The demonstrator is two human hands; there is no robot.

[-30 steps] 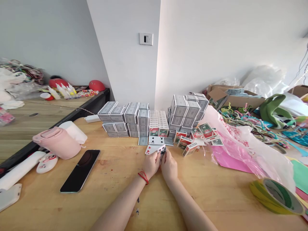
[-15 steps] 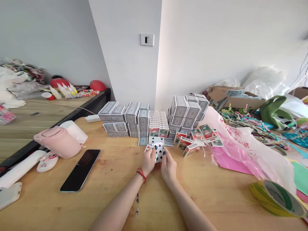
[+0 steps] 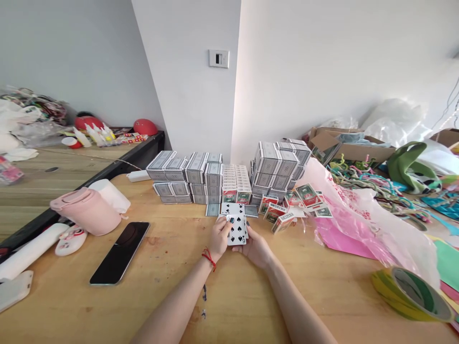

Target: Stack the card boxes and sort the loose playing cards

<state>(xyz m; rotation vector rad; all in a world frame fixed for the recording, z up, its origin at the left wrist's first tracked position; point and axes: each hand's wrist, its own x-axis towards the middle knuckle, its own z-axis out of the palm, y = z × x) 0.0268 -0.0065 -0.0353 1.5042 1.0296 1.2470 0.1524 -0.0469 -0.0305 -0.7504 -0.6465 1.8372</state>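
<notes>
My left hand (image 3: 220, 238), with a red string at the wrist, pinches a small set of playing cards (image 3: 237, 231) by the left side, thumb on top. A spade card faces up on it. From the right, my right hand (image 3: 256, 247) grips the same cards at their lower right edge, with some fingers hidden beneath. Just beyond lies another face-up spade card (image 3: 233, 208) on the table, between a face-down card (image 3: 213, 209) on the left and a second face-down card (image 3: 251, 210) on the right.
Stacks of grey card decks (image 3: 206, 177) line the wall, with a taller stack (image 3: 276, 167) at right. Small card boxes (image 3: 275, 212) lie near pink plastic (image 3: 353, 229). A phone (image 3: 120, 253), a pink cup (image 3: 89, 210) and a mouse (image 3: 71, 240) sit left; a tape roll (image 3: 412, 294) right.
My right hand has shifted slightly right and down, its fingers moving from the front of the cards to their lower right edge. More of the top card's face shows now.
</notes>
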